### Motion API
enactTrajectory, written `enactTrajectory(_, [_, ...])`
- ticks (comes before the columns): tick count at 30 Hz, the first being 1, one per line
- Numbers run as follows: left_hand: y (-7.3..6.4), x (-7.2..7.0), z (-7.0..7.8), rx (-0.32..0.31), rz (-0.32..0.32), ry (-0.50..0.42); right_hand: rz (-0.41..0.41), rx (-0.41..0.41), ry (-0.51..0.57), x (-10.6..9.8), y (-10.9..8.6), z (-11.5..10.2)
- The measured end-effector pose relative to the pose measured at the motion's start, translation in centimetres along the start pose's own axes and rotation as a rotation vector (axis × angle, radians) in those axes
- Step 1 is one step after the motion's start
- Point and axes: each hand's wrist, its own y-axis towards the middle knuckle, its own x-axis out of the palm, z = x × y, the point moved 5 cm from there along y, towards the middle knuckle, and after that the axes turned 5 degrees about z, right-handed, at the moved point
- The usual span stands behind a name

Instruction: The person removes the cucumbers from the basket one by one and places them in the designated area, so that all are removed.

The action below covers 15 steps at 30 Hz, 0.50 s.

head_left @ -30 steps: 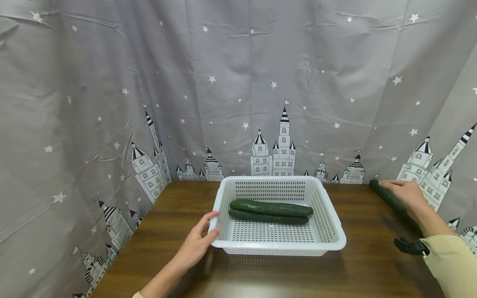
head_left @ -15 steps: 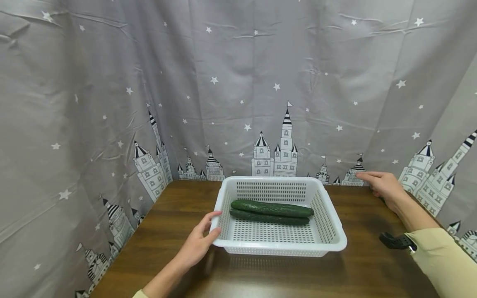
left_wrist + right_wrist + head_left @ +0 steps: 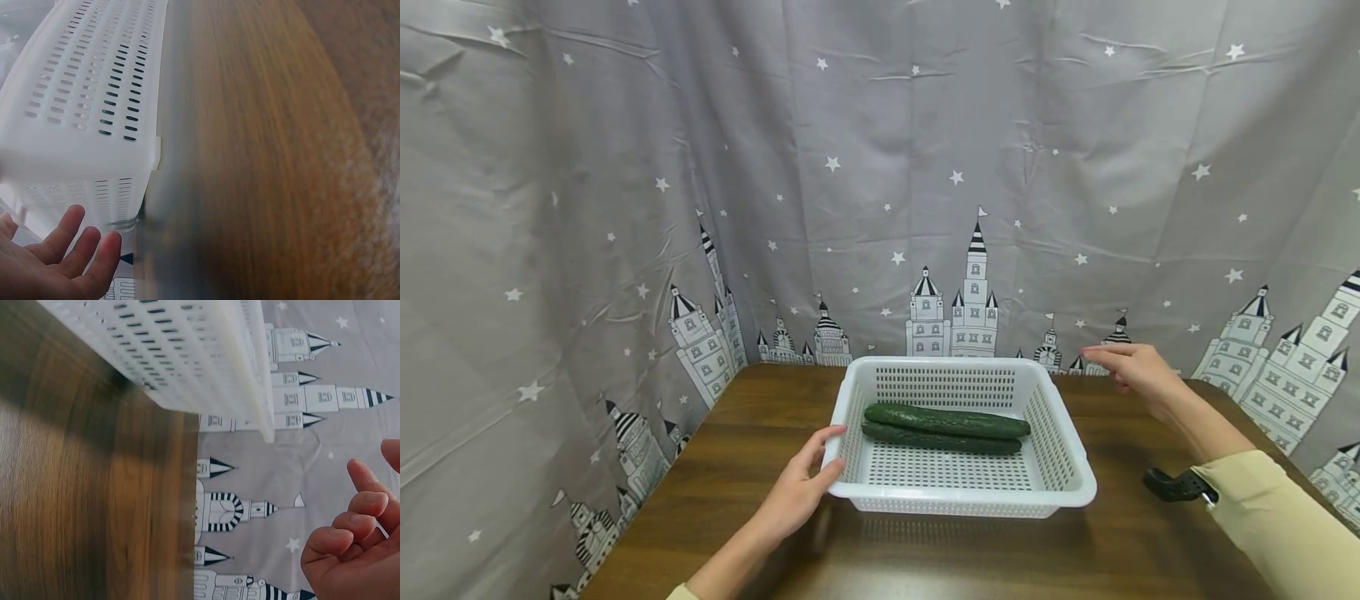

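In the head view, two long dark green cucumbers (image 3: 947, 420) lie side by side in a white perforated plastic basket (image 3: 962, 497). My left hand (image 3: 797, 482) rests at the basket's left rim, thumb and index fingertip right at the edge. The left wrist view shows its other fingers (image 3: 103, 269) relaxed beside the basket's wall. My right hand (image 3: 1138, 372) hovers beyond the basket's right back corner. Its fingers (image 3: 330, 540) curl loosely in the right wrist view, with nothing between them and the thumb. The third cucumber is out of sight.
The basket stands on a brown wooden table (image 3: 752, 417). A grey curtain (image 3: 850, 108) with stars and castles hangs behind and along the sides. A black strap (image 3: 1176, 485) sticks out from my right sleeve (image 3: 1262, 492).
My right hand has come away from the cucumber at the right edge and moved left, toward the basket. That cucumber no longer shows. The left hand and basket stay put.
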Motion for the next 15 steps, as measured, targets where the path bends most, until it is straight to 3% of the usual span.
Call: enactTrajectory(15, [0.1,0.0,-0.1,-0.004,-0.002,-0.004,-0.140,0.014,0.122,3.3,1.2,-2.6])
